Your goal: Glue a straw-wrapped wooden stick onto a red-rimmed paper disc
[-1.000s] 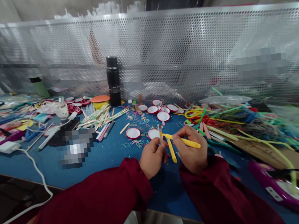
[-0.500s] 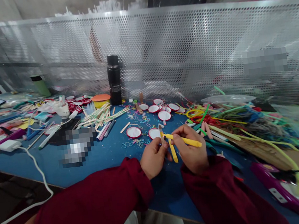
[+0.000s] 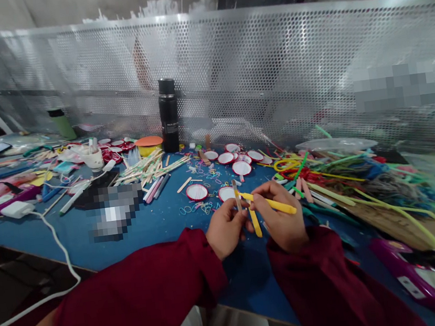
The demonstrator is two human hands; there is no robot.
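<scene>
My left hand (image 3: 226,228) pinches a narrow craft stick (image 3: 237,195) upright between thumb and fingers. In my right hand (image 3: 281,216) is a yellow marker (image 3: 278,206), gripped like a pen and pointing left. Its tip is at the stick's side, where a patch of yellow shows; whether it touches is too small to tell. A second yellow piece (image 3: 255,224), perhaps the marker's cap, slants below the stick between the hands. I cannot tell whether left-hand fingers hold it. Just behind the stick lies a white disc with a red rim (image 3: 226,193).
More red-rimmed discs (image 3: 241,168) and small rubber bands (image 3: 195,208) lie ahead. A black bottle (image 3: 169,116) stands by the perforated metal screen (image 3: 206,69). Pipe cleaners (image 3: 362,182) heap at right, near a purple device (image 3: 417,276). Craft sticks (image 3: 150,166) and a phone (image 3: 118,212) lie left.
The whole view has shifted slightly, so everything appears a little farther right. Both hands keep their grips on the craft stick and marker, in almost the same pose.
</scene>
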